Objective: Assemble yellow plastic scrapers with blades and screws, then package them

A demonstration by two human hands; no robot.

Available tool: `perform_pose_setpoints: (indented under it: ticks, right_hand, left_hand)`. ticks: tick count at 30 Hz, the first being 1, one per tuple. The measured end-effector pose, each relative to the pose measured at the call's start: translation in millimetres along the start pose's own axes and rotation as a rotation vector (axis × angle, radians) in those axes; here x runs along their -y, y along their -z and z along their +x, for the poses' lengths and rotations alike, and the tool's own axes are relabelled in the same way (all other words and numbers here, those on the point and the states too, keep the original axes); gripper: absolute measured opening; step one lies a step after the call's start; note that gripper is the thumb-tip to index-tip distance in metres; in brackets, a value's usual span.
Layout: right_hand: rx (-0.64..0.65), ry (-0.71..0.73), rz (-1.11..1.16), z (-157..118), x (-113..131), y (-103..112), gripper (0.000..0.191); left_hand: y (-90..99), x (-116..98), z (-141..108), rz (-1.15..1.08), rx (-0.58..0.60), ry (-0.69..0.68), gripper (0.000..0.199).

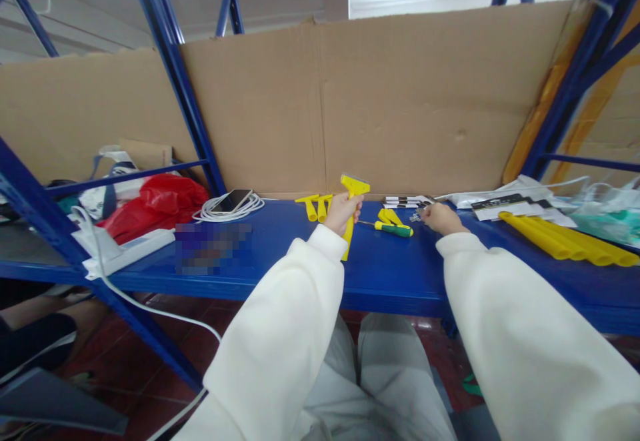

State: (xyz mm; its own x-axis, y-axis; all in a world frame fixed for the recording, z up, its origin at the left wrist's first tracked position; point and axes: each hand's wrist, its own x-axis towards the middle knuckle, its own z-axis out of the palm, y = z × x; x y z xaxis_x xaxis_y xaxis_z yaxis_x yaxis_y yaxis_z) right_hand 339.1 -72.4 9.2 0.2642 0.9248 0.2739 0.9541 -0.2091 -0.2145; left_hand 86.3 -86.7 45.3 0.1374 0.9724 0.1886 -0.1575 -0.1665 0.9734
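Note:
My left hand point(341, 212) is closed around the handle of a yellow scraper point(356, 185), lifted above the blue shelf with its wide head up. My right hand point(444, 218) has its fingers pinched together over a small pile of tiny metal pieces point(415, 217), perhaps screws; whatever is between the fingertips is hidden. Between the hands lie a screwdriver point(394, 229) with a green and yellow handle and another yellow piece point(389, 216). Behind them sit flat black-and-white packets point(406, 201). More yellow scrapers point(312, 209) rest left of my left hand.
Several long yellow tubes point(565, 241) and flat packages point(520, 206) lie at the right. On the left are a phone point(233, 201) on a coiled white cable point(253, 207), a power strip point(133, 252) and a red bag point(167, 201). A cardboard wall point(400, 107) closes off the back.

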Motion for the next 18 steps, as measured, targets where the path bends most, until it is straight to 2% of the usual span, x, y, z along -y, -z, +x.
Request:
perform_pose_setpoints:
  ticks: [3, 8, 13, 18]
  right_hand:
    - [0.041, -0.063, -0.013, -3, -1, 8, 0.021]
    - [0.12, -0.065, -0.011, -9, 1, 15, 0.021]
    - [0.141, -0.035, -0.058, -9, 3, 11, 0.023]
    - [0.104, -0.007, -0.096, 1, -5, -3, 0.029]
  left_hand:
    - [-0.4, 1, -1, -0.088, 0.041, 0.143, 0.03]
    - [-3.7, 3, -5, -0.088, 0.097, 0.306, 0.028]
    - [-4.4, 5, -4, -0.05, 0.106, 0.379, 0.025]
    - [-5.6, 9, -2, 0.022, 0.141, 0.408, 0.028]
